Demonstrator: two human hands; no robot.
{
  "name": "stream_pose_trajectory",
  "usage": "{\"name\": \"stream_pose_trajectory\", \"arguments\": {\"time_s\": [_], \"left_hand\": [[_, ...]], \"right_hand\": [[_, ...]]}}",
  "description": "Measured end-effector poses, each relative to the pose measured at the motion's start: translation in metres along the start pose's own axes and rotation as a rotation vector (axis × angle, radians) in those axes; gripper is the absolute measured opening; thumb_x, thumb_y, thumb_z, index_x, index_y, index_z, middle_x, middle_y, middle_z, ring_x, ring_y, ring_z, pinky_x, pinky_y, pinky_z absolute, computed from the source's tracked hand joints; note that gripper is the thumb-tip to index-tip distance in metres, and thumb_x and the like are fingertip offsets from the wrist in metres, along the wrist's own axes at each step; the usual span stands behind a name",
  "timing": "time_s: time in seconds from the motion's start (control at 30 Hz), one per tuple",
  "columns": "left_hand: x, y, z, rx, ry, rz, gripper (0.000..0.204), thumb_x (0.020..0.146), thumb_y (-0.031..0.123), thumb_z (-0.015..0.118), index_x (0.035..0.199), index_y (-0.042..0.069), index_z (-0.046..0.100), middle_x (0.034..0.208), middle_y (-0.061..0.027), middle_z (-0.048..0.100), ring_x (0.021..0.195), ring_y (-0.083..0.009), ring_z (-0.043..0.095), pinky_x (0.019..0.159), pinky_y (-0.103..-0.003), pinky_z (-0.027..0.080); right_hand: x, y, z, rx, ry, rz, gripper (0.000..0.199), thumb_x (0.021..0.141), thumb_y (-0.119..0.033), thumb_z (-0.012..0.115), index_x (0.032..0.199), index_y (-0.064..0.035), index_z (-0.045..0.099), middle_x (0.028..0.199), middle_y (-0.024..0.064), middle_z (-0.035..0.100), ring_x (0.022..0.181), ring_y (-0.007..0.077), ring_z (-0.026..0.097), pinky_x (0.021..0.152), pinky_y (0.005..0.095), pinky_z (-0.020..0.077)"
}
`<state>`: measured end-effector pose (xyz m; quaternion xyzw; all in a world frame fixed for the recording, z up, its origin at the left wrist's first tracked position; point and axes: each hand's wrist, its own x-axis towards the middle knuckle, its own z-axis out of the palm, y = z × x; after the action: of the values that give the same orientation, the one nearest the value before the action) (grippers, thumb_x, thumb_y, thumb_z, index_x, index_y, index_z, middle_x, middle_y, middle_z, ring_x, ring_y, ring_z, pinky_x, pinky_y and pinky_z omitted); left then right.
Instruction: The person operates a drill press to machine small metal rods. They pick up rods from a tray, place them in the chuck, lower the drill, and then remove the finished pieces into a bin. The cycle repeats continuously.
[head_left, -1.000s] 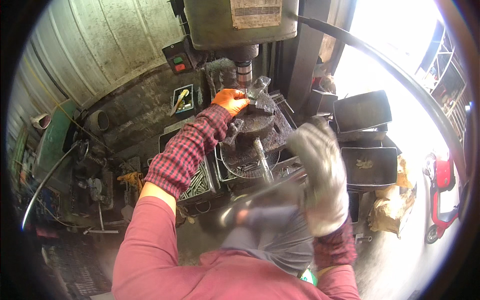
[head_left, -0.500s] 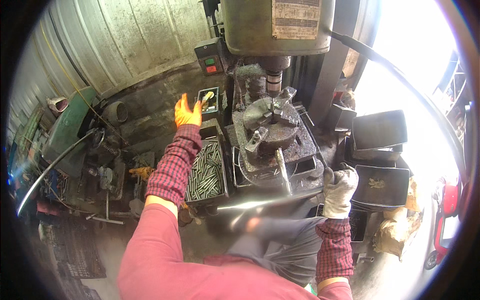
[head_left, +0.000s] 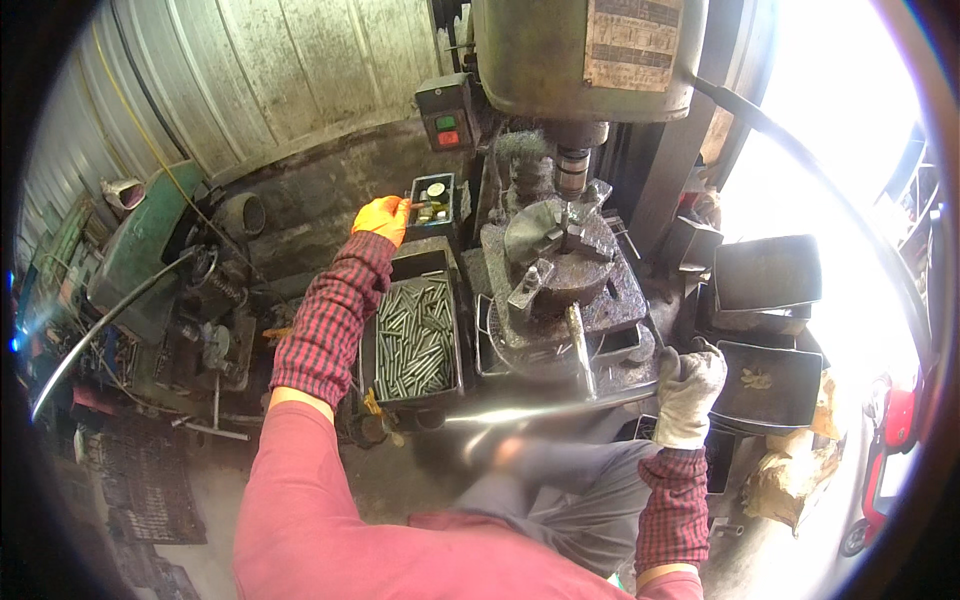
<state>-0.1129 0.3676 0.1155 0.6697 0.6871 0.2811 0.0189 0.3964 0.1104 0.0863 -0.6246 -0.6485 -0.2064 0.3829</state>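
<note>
My left hand (head_left: 382,219), in an orange glove, is at the left side of a small dark tray (head_left: 452,216) with small mixed items in it, one of them round and whitish (head_left: 435,190). Its fingers are drawn together at the tray's edge; what they pinch, if anything, is too small to make out. On the right, my right hand (head_left: 690,395), in a greyish-white glove, is closed round the lower end of a dark lever (head_left: 656,328) beside the drill press. A round chuck-like fixture (head_left: 540,232) stands on the press table under the drill chuck (head_left: 572,172).
A bin of metal pins (head_left: 415,340) sits below the small tray. Dark bins (head_left: 768,385) are stacked at the right. A switch box (head_left: 444,115) with green and red buttons hangs beside the press. A bright bar (head_left: 540,411) crosses in front of my legs.
My left hand's fingers were spread beside the small tray and are now drawn together at its edge. The whole view has shifted slightly. My right hand stays at the lever.
</note>
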Motion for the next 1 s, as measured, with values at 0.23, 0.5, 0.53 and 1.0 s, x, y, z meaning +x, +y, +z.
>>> {"name": "stream_pose_trajectory", "arguments": {"time_s": [0.23, 0.5, 0.53, 1.0], "left_hand": [[-0.011, 0.025, -0.009, 0.059, -0.025, -0.030, 0.044, 0.102, 0.042, 0.054, 0.113, 0.005, 0.074, 0.104, -0.0212, 0.074, 0.103, -0.0399, 0.070, 0.088, -0.048, 0.054], [-0.077, 0.013, -0.044, 0.077, 0.077, 0.206, 0.038, 0.103, 0.037, 0.056, 0.104, 0.003, 0.074, 0.097, -0.0217, 0.072, 0.096, -0.0406, 0.068, 0.084, -0.048, 0.053], [-0.088, 0.019, -0.044, -0.006, 0.108, 0.188, 0.035, 0.104, 0.034, 0.058, 0.106, 0.003, 0.074, 0.098, -0.0186, 0.074, 0.095, -0.0358, 0.070, 0.085, -0.045, 0.054], [-0.066, 0.136, 0.038, -0.831, 0.068, 0.113, 0.031, 0.103, 0.029, 0.069, 0.107, -0.001, 0.075, 0.094, -0.0051, 0.075, 0.083, -0.0128, 0.065, 0.076, -0.029, 0.051]], "right_hand": [[0.002, -0.001, 0.000, -0.017, 0.063, -0.021, 0.043, 0.081, -0.025, 0.079, 0.054, -0.0077, 0.051, 0.058, 0.0121, 0.051, 0.067, 0.0362, 0.056, 0.087, 0.0488, 0.0492], [0.001, -0.003, -0.007, -0.112, 0.056, 0.002, 0.038, 0.086, -0.036, 0.077, 0.067, -0.0029, 0.070, 0.069, 0.0188, 0.064, 0.082, 0.0411, 0.064, 0.089, 0.0516, 0.0488], [0.002, -0.004, -0.008, -0.089, 0.053, 0.026, 0.034, 0.085, -0.035, 0.077, 0.071, -0.0036, 0.072, 0.069, 0.0182, 0.064, 0.081, 0.0404, 0.064, 0.089, 0.0513, 0.0489], [0.007, -0.009, -0.021, -0.047, -0.051, 0.063, 0.027, 0.085, -0.032, 0.076, 0.086, -0.0056, 0.078, 0.070, 0.0157, 0.067, 0.073, 0.0374, 0.065, 0.090, 0.0477, 0.0494]]}}
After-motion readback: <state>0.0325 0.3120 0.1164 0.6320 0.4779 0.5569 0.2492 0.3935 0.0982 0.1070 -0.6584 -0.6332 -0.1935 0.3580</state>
